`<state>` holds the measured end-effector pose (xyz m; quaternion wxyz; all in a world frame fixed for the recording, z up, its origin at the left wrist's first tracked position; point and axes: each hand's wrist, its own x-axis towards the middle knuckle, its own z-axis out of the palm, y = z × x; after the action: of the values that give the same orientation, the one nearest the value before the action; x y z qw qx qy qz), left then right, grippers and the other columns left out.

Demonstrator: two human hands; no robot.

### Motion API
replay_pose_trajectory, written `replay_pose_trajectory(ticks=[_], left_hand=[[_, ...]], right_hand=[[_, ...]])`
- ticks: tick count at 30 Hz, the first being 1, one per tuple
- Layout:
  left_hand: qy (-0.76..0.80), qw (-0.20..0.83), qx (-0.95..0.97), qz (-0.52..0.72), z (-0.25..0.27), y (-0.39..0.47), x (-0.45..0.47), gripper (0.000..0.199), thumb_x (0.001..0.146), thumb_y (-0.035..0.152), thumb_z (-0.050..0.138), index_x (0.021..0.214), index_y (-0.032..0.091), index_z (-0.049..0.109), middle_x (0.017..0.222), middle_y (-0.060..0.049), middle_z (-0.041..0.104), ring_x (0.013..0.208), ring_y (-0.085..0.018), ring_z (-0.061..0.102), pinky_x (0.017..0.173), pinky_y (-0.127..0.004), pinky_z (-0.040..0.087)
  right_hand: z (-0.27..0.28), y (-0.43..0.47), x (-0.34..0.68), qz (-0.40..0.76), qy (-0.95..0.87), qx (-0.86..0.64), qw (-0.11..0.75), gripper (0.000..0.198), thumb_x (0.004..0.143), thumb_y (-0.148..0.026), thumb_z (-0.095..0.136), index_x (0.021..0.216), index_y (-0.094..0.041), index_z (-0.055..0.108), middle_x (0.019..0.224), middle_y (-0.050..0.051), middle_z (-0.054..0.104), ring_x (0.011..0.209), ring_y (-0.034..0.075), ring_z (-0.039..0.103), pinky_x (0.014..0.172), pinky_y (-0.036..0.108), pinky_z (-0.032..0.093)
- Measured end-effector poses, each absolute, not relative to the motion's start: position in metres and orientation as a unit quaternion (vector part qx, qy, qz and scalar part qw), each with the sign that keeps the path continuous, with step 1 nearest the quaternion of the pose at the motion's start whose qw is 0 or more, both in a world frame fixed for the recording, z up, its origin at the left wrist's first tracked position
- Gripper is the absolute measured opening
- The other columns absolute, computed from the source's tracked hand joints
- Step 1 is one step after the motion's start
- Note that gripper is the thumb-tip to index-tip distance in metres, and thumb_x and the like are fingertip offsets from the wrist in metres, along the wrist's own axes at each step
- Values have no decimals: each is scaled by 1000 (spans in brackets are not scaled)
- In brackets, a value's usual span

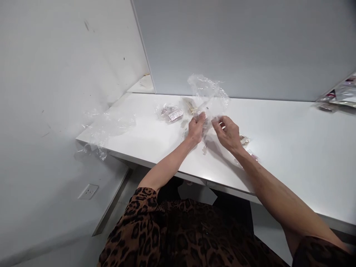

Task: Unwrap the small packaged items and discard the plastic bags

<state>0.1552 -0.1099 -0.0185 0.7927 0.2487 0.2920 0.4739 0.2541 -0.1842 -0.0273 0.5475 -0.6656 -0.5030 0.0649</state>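
Observation:
A crumpled clear plastic bag (210, 94) stands up above the white table in front of me. My left hand (196, 128) is closed round its lower part, thumb on top. At the bag's right edge my right hand (226, 132) pinches the film between thumb and fingers. Some small dark bits show through the plastic; what they are I cannot make out. Left of the hands lies a clear packet (171, 113) with reddish contents and a white label. A tan packet (190, 106) sits just behind my left hand. Another small packet (244, 140) is partly hidden behind my right wrist.
The white table (292, 148) runs along a grey panel (244, 48). Loose clear plastic (102, 128) hangs over its left end beside the wall. A reddish packet (253, 156) lies by my right forearm. Shiny silver bags (343, 92) are at the far right.

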Motion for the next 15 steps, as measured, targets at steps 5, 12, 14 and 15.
replay_pose_trajectory(ticks=[5, 12, 14, 15], left_hand=[[292, 812, 150, 483, -10, -83, 143, 21, 100, 26, 68, 81, 18, 66, 70, 4, 65, 66, -6, 63, 78, -20, 53], [310, 830, 131, 445, -8, -80, 138, 14, 98, 16, 67, 84, 18, 66, 72, 4, 66, 70, -8, 65, 83, -21, 53], [314, 822, 198, 431, -13, -87, 141, 12, 93, 22, 75, 87, 19, 65, 73, 4, 65, 69, -8, 64, 83, -22, 54], [311, 815, 234, 429, -16, -91, 142, 16, 90, 25, 80, 91, 20, 65, 75, 4, 66, 71, -9, 65, 83, -23, 54]], right_hand=[[-25, -201, 260, 304, -316, -576, 690, 30, 71, -38, 84, 77, -22, 59, 72, -1, 63, 59, 13, 57, 52, 26, 44], [-16, -261, 256, 297, -359, -645, 607, 56, 64, -42, 94, 109, -24, 67, 122, 12, 69, 100, 28, 69, 72, 40, 61], [-8, -267, 256, 111, -452, -664, 585, 76, 69, -49, 93, 135, -32, 59, 149, 12, 57, 133, 36, 56, 101, 55, 56], [-4, -266, 255, 52, -500, -664, 554, 83, 70, -52, 92, 142, -34, 54, 159, 12, 49, 145, 39, 46, 113, 62, 47]])
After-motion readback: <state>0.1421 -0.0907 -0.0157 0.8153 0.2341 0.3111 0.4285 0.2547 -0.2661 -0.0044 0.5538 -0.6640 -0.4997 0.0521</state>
